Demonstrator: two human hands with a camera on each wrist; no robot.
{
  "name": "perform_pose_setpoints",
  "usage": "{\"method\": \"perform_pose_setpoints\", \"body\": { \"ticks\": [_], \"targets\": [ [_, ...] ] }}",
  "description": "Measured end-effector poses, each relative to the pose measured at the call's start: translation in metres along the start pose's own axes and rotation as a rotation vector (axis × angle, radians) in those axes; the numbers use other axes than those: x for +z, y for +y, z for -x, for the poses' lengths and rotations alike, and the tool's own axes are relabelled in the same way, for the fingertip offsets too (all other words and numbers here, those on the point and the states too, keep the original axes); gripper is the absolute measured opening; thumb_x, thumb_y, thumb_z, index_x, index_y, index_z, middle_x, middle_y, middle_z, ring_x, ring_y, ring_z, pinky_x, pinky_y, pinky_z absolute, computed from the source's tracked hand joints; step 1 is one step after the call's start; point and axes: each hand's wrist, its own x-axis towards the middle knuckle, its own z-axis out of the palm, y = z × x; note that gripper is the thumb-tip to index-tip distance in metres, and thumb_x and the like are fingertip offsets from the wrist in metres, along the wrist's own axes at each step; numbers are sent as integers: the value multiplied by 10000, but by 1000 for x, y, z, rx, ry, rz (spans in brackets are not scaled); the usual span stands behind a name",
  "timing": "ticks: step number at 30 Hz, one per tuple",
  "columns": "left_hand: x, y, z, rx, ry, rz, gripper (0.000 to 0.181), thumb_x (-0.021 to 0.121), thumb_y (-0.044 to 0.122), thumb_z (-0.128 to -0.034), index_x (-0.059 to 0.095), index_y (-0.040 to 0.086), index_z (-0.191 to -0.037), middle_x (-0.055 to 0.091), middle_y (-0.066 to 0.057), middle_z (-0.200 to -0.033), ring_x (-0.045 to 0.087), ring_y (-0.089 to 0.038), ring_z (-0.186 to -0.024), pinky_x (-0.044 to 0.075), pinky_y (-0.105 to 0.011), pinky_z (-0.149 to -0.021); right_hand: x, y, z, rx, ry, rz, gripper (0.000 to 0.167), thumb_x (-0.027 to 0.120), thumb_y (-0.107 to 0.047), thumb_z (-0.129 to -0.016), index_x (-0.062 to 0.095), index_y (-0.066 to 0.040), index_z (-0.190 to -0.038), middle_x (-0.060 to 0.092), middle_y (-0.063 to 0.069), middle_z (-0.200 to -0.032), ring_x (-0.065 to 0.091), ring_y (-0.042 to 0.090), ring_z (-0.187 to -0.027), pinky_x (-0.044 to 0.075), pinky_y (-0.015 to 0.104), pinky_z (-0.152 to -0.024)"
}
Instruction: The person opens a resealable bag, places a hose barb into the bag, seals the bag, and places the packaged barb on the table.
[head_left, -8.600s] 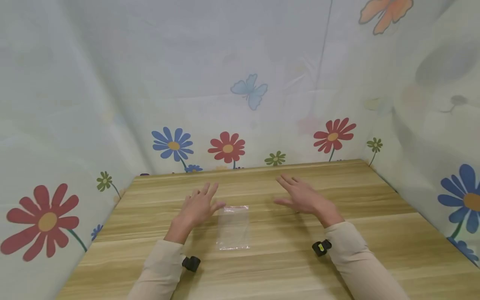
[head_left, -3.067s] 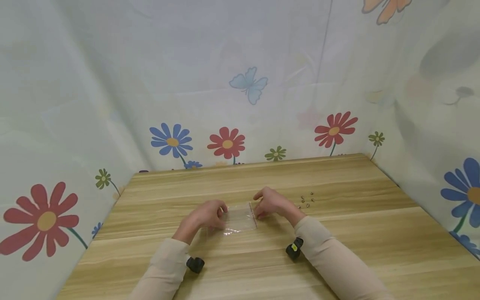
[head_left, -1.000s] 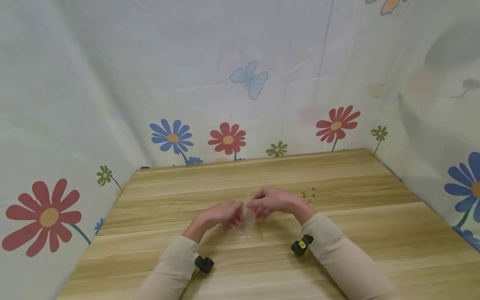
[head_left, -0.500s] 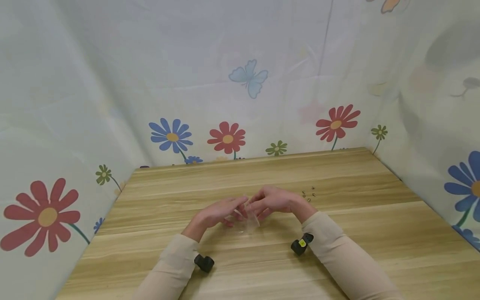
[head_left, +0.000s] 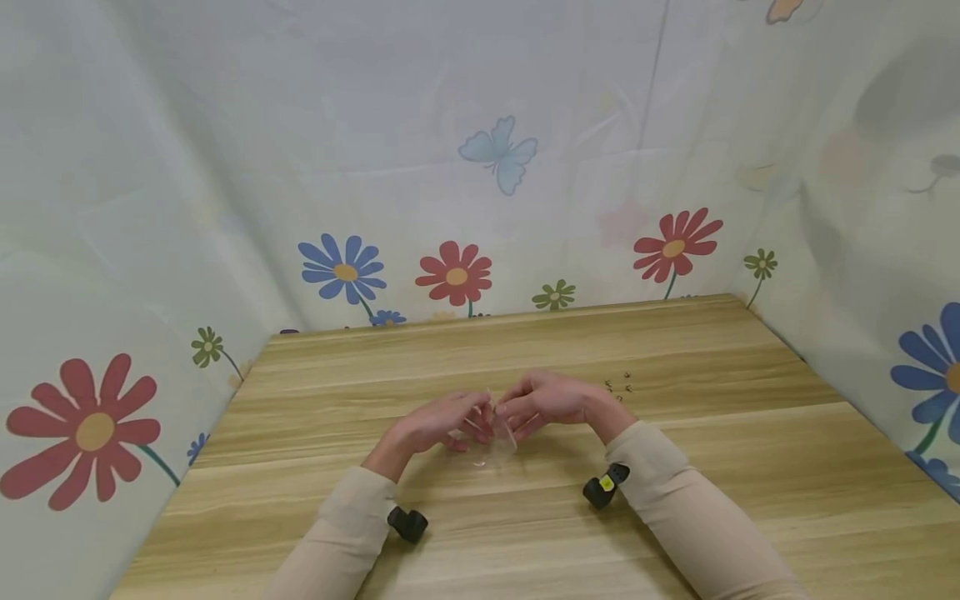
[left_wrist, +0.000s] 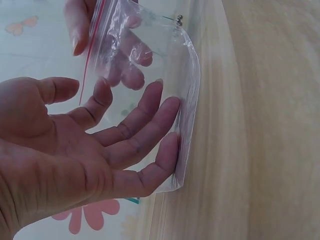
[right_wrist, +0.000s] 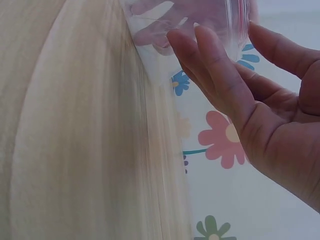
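The grip of the right hand (head_left: 551,400) pinches the clear bag (head_left: 495,454) at its red-lined edge, thumb one side, fingers the other; that of the left hand (head_left: 442,421) is loose, thumb and fingers apart, fingertips against the bag. A flowered backdrop (head_left: 420,100) rises behind the wood-grain tabletop (head_left: 495,542). The bag stands between the hands, low over the tabletop. Small metal pieces (head_left: 628,388) lie just beyond the right wrist.
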Motion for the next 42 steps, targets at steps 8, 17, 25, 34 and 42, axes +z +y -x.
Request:
{"method": "perform_pose_setpoints", "body": {
  "ticks": [8,17,25,34,42],
  "targets": [
    [0,1,1,9,-7,3,369,439,370,-1012,589,35,-984,699,-133,-1019,670,-279,-959,519,-392,-699,0,2,-2,-11,-12,-20,321,513,-95,-1042,618,160,-1206,644,274,-1206,616,435,-1130,537,473,-873],
    [-1,-1,0,9,-5,8,361,441,375,-1023,590,47,-1005,706,-134,-1012,679,-279,-955,520,-384,-684,3,1,-2,15,23,-20,314,485,-80,-1049,625,168,-1181,658,292,-1160,658,396,-1054,555,444,-835],
    [1,0,2,24,-26,0,321,433,294,-1047,609,26,-1056,717,-167,-1031,705,-330,-954,485,-361,-660,11,-1,-3,33,137,169,238,547,-56,-1001,710,117,-989,721,197,-924,706,230,-813,573,418,-771],
    [2,1,2,5,-6,3,276,431,289,-1042,569,51,-1017,724,-178,-1038,716,-331,-937,458,-332,-625,20,-12,2,40,246,351,146,606,6,-881,715,73,-813,713,197,-752,727,295,-703,583,375,-659],
    [5,3,4,6,28,-38,340,428,321,-1073,582,19,-1103,568,-153,-1087,704,-263,-929,474,-351,-641,18,-10,2,7,285,351,123,615,20,-854,728,65,-835,708,130,-722,698,205,-664,581,357,-641]
  ]
}}
